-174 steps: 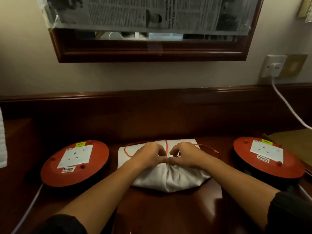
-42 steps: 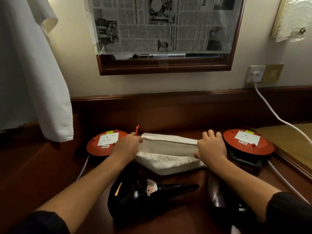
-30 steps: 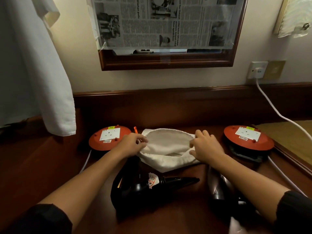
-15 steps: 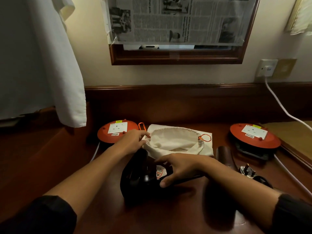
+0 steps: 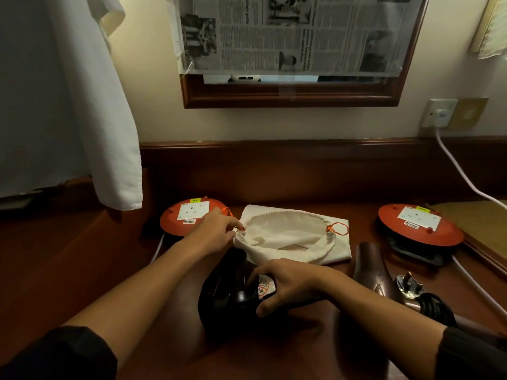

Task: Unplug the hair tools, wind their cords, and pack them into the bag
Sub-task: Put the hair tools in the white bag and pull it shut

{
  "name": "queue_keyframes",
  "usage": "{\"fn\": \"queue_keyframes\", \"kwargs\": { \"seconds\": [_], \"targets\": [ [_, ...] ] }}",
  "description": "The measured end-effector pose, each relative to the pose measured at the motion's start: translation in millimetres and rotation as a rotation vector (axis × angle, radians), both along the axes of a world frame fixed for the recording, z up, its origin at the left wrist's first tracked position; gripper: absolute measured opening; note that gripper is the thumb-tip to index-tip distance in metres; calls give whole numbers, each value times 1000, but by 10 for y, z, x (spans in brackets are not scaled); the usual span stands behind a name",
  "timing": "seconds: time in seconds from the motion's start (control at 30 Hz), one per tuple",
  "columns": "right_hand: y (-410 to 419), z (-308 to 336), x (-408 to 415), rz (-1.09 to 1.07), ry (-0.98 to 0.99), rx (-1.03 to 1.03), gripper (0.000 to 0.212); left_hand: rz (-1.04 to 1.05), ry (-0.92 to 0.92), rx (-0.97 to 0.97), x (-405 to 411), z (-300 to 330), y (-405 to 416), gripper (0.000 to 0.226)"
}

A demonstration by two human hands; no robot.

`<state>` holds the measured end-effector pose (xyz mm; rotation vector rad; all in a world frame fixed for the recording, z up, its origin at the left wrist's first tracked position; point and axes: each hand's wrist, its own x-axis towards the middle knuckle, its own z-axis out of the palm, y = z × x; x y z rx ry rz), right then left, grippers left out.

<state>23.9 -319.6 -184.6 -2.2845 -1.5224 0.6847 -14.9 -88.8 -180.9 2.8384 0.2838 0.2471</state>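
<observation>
On black dryer (image 5: 227, 294), right hand (image 5: 285, 283).

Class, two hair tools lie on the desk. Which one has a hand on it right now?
The black hair tool nearest the bag: the right hand grips it. The brown hair tool lies untouched.

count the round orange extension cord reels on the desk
2. One round orange extension cord reel sits left of the open cream drawstring bag, just behind the left hand. The other reel sits at the desk's right side. None appears hidden.
</observation>
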Motion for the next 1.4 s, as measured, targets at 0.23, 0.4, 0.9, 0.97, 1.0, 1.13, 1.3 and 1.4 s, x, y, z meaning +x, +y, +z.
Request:
{"fn": "queue_keyframes", "kwargs": {
  "seconds": [0.23,0.4,0.9,0.97,1.0,1.13,1.3,1.4],
  "targets": [
    [-314,290,1,-18,71,28,46,64,-14,129,131,310,-128,34],
    [-659,710,176,-127,303,130,36,19,-57,157,396,594,-257,26],
    [-958,655,772,-348,308,223,22,5,161,-57,1163,64,-336,13],
    [-914,642,765,-358,301,232,18,-23,93,-78,1136,139,-306,16],
    [-888,637,760,-368,286,239,18,-49,46,-86,1099,198,-311,16],
    [-783,652,678,-438,207,271,22,-148,-97,-172,883,443,-408,12],
    [-642,657,399,-591,201,313,16,-167,-129,-234,617,599,-535,18],
    [-503,552,233,-735,207,376,15,-143,-192,-222,503,600,-628,24]
  ]
}}
